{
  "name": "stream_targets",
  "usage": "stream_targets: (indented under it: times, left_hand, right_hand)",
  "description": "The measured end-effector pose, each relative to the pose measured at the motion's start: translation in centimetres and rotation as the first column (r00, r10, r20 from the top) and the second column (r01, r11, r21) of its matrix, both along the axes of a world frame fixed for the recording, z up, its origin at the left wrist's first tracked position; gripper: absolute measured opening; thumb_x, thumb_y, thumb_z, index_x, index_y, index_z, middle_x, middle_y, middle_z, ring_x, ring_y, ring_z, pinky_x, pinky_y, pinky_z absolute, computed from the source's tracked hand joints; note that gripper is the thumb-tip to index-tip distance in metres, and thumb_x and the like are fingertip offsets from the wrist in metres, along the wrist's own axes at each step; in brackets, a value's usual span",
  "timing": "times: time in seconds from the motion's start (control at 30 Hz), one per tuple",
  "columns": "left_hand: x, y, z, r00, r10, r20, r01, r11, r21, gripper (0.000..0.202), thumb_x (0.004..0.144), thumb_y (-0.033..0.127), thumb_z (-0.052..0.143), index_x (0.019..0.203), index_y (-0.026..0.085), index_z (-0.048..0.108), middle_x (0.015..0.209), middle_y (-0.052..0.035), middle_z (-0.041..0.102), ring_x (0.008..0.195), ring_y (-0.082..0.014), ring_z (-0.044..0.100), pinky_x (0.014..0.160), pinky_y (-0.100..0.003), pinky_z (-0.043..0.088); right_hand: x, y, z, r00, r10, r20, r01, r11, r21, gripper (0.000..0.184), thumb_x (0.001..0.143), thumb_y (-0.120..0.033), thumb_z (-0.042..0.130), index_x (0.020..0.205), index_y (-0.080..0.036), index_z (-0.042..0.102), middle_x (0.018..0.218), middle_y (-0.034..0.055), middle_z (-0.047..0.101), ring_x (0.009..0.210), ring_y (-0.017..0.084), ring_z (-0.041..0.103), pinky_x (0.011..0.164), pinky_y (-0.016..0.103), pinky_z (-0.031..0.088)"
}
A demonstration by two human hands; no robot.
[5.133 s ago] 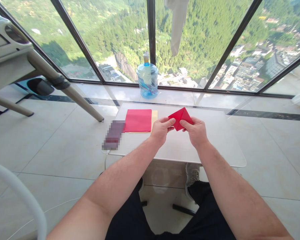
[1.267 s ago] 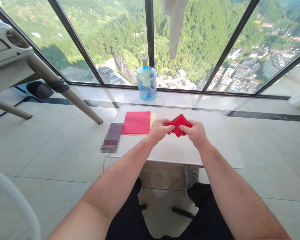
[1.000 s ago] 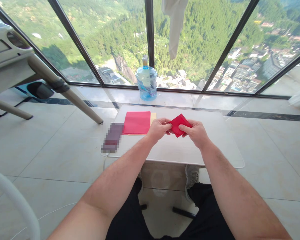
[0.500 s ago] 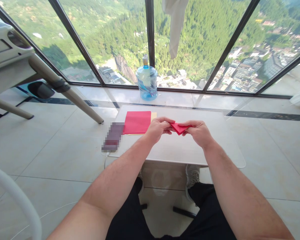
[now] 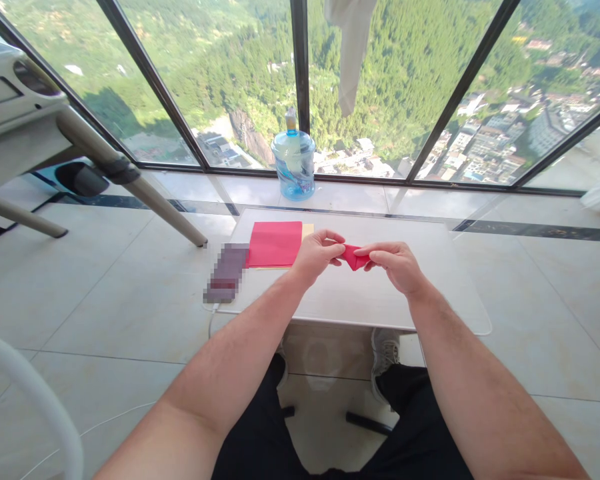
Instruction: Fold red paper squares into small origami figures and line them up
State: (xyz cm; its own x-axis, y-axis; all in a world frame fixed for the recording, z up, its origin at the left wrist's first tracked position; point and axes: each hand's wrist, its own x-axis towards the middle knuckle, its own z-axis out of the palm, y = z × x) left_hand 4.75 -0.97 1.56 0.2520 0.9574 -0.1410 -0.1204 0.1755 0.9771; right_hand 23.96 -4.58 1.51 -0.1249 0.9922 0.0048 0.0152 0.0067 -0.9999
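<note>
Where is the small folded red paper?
In the head view, the small folded red paper is right of centre, held between the left hand and right hand, over the white rectangular table.

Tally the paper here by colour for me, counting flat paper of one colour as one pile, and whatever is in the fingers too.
Red: 2 (the folded piece held by the left fingers and right fingers; the flat red pile)
Yellow: 1 (the pale pile peeking from under the red)
Total: 3
</note>
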Motion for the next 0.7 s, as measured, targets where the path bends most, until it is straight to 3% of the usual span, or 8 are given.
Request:
stream_targets:
  times: [0.13,0.3,0.47,0.7]
  left_hand:
    - [-0.01,0.06,-0.01,0.998,0.055,0.0,-0.055,0.996,0.066,0.017,0.07,0.019,0.07,0.085,0.014,0.065,0.073,-0.0026,0.07,0.066,-0.0134,0.066,0.059,-0.026,0.056]
    - [0.09,0.06,-0.2,0.996,0.093,0.007,-0.093,0.991,0.098,0.017,0.07,0.02,0.072,0.084,0.014,0.066,0.07,-0.0012,0.068,0.067,-0.0134,0.066,0.062,-0.026,0.057]
    - [0.34,-0.08,-0.33,0.999,0.028,-0.016,-0.026,0.995,0.093,0.024,0.066,0.024,0.078,0.085,0.013,0.067,0.071,-0.0024,0.069,0.064,-0.0139,0.066,0.063,-0.028,0.056]
    - [0.34,0.05,-0.46,0.998,0.06,-0.03,-0.056,0.991,0.123,0.016,0.066,0.024,0.077,0.076,0.014,0.069,0.07,-0.0012,0.068,0.061,-0.0124,0.063,0.061,-0.027,0.053]
  right_hand:
    - [-0.15,0.22,-0.2,0.989,-0.13,0.069,0.13,0.991,0.015,0.037,0.078,-0.041,0.073,0.108,-0.019,0.077,0.08,0.0046,0.076,0.072,0.018,0.067,0.063,0.03,0.055]
    - [-0.3,0.43,-0.53,0.968,-0.191,0.161,0.194,0.981,-0.005,0.034,0.073,-0.045,0.078,0.089,-0.015,0.077,0.072,0.0063,0.074,0.068,0.018,0.067,0.06,0.029,0.054]
    - [-0.52,0.32,-0.47,0.969,-0.183,0.164,0.184,0.983,0.008,0.038,0.068,-0.042,0.083,0.094,-0.015,0.077,0.074,0.0054,0.075,0.065,0.016,0.064,0.059,0.029,0.053]
    - [-0.54,0.26,-0.37,0.972,-0.213,0.104,0.211,0.977,0.032,0.035,0.07,-0.042,0.081,0.092,-0.015,0.078,0.071,0.0055,0.074,0.067,0.018,0.067,0.058,0.03,0.054]
